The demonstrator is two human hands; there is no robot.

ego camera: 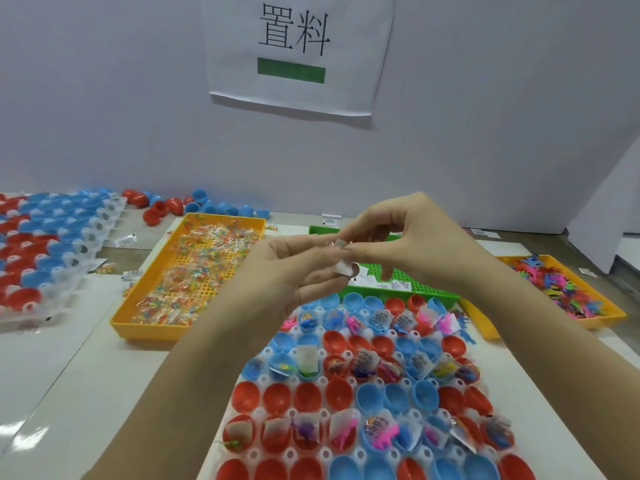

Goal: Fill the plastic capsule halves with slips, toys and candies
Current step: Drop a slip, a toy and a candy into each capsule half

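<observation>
I record candies (194, 271) in the yellow tray (145, 330) at left. At centre, the left hand (294, 268) curls its fingers round a few slips (343, 268), and the right hand (398, 233) pinches them from above, over the green tray (433, 299). Below, capsule halves (313, 396) sit in a white holder (256, 414), several filled. Toys (568, 292) lie far right.
</observation>
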